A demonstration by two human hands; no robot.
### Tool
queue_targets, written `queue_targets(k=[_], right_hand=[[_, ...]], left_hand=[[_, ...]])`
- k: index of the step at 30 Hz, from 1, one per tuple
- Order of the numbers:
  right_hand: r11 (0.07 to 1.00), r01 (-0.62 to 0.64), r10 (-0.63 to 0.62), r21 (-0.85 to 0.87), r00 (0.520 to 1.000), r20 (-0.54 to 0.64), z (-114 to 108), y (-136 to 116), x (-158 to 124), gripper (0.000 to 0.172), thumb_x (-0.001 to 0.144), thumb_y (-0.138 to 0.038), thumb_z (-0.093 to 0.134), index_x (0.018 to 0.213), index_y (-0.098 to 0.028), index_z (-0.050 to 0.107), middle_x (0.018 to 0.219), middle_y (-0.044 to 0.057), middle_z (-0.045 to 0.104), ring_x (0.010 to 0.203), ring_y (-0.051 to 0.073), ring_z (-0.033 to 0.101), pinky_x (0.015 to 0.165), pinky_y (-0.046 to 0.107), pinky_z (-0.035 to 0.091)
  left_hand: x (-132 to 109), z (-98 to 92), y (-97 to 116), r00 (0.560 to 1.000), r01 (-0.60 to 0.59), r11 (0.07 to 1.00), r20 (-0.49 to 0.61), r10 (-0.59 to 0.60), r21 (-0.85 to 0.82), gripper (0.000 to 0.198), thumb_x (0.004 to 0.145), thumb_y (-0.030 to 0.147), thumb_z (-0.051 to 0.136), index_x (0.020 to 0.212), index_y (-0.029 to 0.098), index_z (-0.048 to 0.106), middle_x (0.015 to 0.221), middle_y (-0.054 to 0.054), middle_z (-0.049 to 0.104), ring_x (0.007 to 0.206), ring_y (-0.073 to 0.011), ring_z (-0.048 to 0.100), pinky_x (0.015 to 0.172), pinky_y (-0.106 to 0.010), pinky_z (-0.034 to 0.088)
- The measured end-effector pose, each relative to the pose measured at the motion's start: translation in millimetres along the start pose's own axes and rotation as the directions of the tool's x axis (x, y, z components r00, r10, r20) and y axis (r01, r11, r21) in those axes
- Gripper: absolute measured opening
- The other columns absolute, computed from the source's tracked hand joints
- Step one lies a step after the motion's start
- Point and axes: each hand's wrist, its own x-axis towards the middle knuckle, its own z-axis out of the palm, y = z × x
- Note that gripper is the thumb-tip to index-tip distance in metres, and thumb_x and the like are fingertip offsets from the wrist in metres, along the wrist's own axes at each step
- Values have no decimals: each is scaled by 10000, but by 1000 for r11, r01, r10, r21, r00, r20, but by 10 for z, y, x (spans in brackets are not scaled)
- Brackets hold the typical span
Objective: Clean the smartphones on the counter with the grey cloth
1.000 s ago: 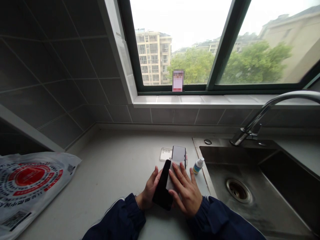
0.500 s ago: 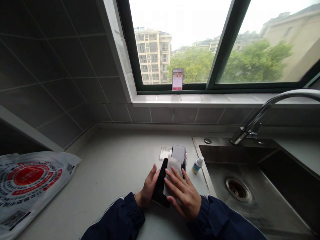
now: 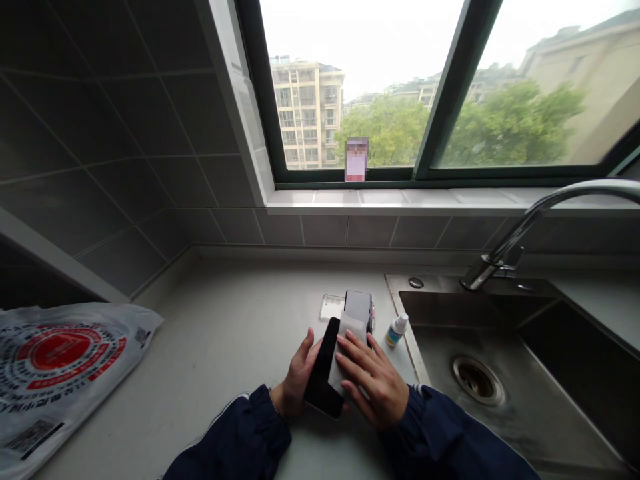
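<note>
In my left hand (image 3: pixel 298 375) lies a black smartphone (image 3: pixel 320 381), tilted, with its dark screen facing up. The left thumb points upward beside its edge; the other fingers are hidden beneath. My right hand (image 3: pixel 379 385) presses a pale grey cloth (image 3: pixel 354 325) onto the right side of the screen, its fingers laid flat and slightly spread over the fabric. Behind the cloth, a second phone (image 3: pixel 359 303) rests on the counter, partly covered from view. Next to it is a clear phone case (image 3: pixel 332 307). A small white-capped spray bottle (image 3: pixel 396 331) stands right of the hands.
The steel sink (image 3: pixel 505 340) with a chrome faucet (image 3: pixel 520 230) takes up the right side. On the left a white plastic bag with red print (image 3: pixel 70 360) lies on the pale counter (image 3: pixel 215 333). A small pink card-like item (image 3: pixel 356 163) stands at the window.
My right hand and the cloth have shifted slightly right across the screen, baring more of the phone's black glass. The left hand keeps its hold nearly unmoved.
</note>
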Motion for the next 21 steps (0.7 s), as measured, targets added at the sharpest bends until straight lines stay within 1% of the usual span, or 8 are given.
queue_targets(k=[5, 8, 11, 14, 17, 21], right_hand=[[999, -12, 18, -47, 993, 120, 7, -24, -8, 529, 981, -332, 429, 1471, -137, 382, 1560, 165, 301, 1462, 337, 228, 1156, 630, 122], [997, -1, 12, -71, 988, 156, 22, -76, -6, 581, 986, -432, 419, 1495, -160, 349, 1573, 150, 275, 1469, 333, 206, 1165, 616, 28], [997, 25, -12, -73, 984, 180, 30, -146, 3, 594, 986, -486, 412, 1495, -185, 354, 1575, 127, 279, 1473, 322, 198, 1163, 602, -50], [996, 51, -37, -69, 982, 186, 34, -227, 11, 595, 983, -527, 407, 1479, -200, 384, 1572, 111, 292, 1472, 317, 207, 1156, 604, -90], [995, 72, -60, -62, 983, 176, 41, -293, 12, 608, 973, -566, 409, 1466, -211, 407, 1563, 104, 317, 1468, 316, 222, 1152, 611, -101], [995, 79, -67, -64, 982, 178, 51, -316, 12, 596, 980, -559, 397, 1470, -219, 403, 1558, 95, 329, 1467, 305, 229, 1154, 608, -105]], left_hand=[[8, -25, -23, 998, -54, 998, 7, 54, -14, 687, 946, 620, 285, 1471, 182, 359, 1270, -163, 619, 1163, -311, 601, 1044, -459, 361], [5, -46, -28, 998, -58, 998, 7, 59, -33, 718, 940, 633, 285, 1480, 164, 347, 1284, -175, 612, 1175, -321, 595, 1064, -468, 344], [-2, -48, -19, 998, -57, 997, 4, 57, -57, 754, 929, 653, 286, 1478, 140, 352, 1281, -187, 614, 1182, -332, 591, 1075, -470, 336], [-6, -27, -5, 997, -72, 995, -10, 71, -71, 771, 924, 665, 281, 1470, 127, 364, 1272, -193, 622, 1176, -333, 595, 1077, -467, 335], [-2, -6, 8, 996, -91, 993, -16, 90, -72, 776, 922, 668, 283, 1461, 117, 373, 1261, -198, 631, 1160, -335, 604, 1071, -469, 339], [5, -2, 13, 996, -92, 993, -10, 92, -67, 779, 922, 671, 275, 1454, 113, 385, 1253, -200, 636, 1156, -339, 606, 1064, -474, 347]])
